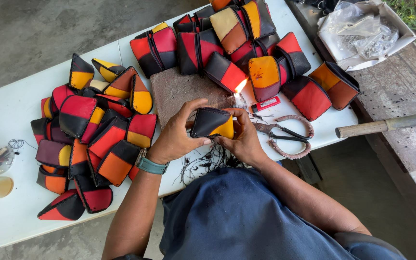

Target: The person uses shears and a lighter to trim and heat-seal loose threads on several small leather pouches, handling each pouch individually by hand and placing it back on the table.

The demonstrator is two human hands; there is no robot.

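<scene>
Both hands, left (176, 137) and right (240, 139), clamp a black-and-yellow leather pouch (212, 123) above the white table (15, 110), its edge tilted toward a lit candle flame (240, 86), apparently to singe threads; scissors (285, 135) lie just beside.

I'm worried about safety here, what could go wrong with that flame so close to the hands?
The candle flame burns right beside the pouch held by the left hand and right hand, so fingers or leather might scorch. Loose black threads and nearby pouches could possibly catch.
</scene>
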